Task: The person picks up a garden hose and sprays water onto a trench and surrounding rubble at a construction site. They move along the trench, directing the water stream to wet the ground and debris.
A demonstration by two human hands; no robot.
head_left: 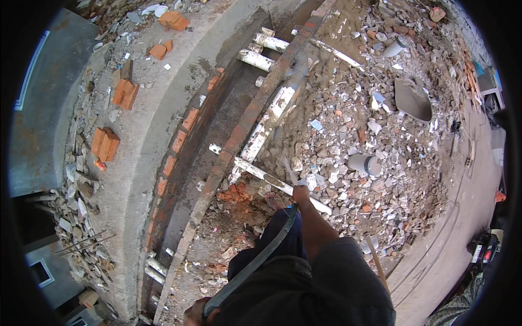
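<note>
My right hand (300, 195) is stretched forward and closed around the far end of a long curved grey handle (255, 259). My left hand (196, 314) grips the near end of that handle at the bottom edge of the picture. The tool's narrow head (289, 169) points into the rubble just beyond my right hand, next to a white pipe (272, 182) that lies across the ground. My dark trouser legs and a foot (274, 202) stand on reddish earth below the handle.
A curved brick-walled trench (217, 136) with white pipes (262, 130) runs from the top to the lower left. Loose orange bricks (106, 144) lie on the concrete to the left. A rubble heap (353, 125), a metal pan (413, 100) and a short grey pipe (363, 163) lie to the right.
</note>
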